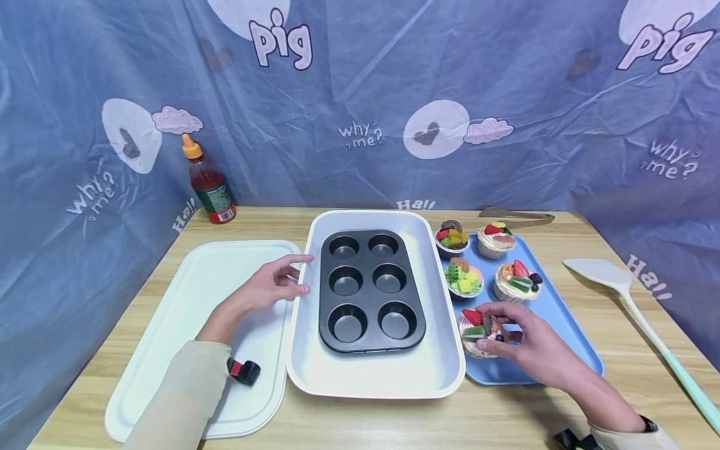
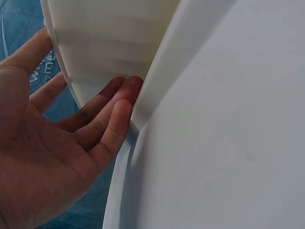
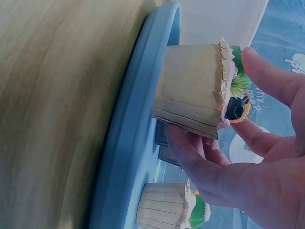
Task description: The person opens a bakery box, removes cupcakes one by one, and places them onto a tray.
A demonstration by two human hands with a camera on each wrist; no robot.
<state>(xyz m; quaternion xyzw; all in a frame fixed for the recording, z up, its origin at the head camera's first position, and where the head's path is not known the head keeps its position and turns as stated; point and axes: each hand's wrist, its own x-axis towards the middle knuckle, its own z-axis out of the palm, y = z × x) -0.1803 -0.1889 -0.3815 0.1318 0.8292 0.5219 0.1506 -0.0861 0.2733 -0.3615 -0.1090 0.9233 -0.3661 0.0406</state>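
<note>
My right hand (image 1: 537, 344) grips a toy cupcake (image 3: 190, 88) at the near left of the blue tray (image 1: 568, 340), thumb and fingers on opposite sides. The cupcake has a pale pleated wrapper and fruit pieces on top. I cannot tell whether its base touches the tray. My left hand (image 1: 270, 284) is at the left rim of the deep white tray (image 1: 374, 378). Its thumb and forefinger reach over that rim; in the left wrist view the other fingers (image 2: 109, 129) extend along the outside. Inside the white tray lies a black muffin pan (image 1: 371, 290) with several bare cups.
More toy cupcakes (image 1: 517, 281) stand on the blue tray. A flat white tray (image 1: 185, 300) lies under my left forearm. Metal tongs (image 1: 517, 217) and a sauce bottle (image 1: 210, 187) are at the back. A long-handled spatula (image 1: 624, 281) lies far right.
</note>
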